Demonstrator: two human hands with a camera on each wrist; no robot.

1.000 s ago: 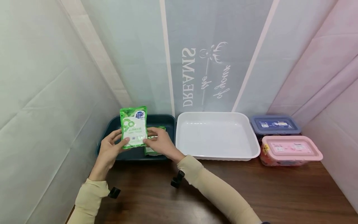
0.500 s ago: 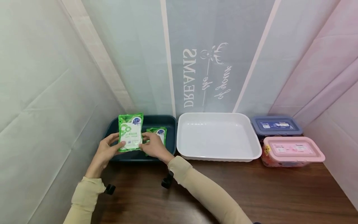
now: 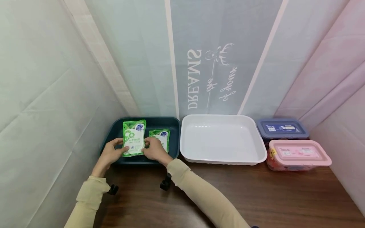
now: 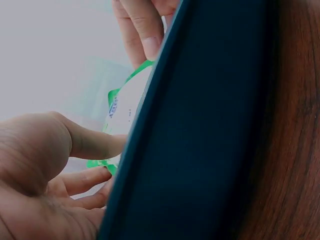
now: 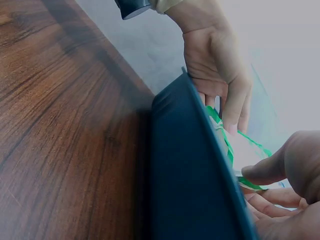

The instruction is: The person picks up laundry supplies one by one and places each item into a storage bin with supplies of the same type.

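Green packet point(image 3: 134, 138), edges pinched by left grip point(image 3: 112, 152) and right grip point(image 3: 155, 149), apparently within tray point(image 3: 157, 123).

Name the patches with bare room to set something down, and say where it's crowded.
Bare: the white tray inside its rim; the table in front of that tray and the pink-lidded box, right of the right sleeve. Crowded: the dark tray, where left hand and right hand hold one green packet beside a second packet; also around the blue-lidded box.
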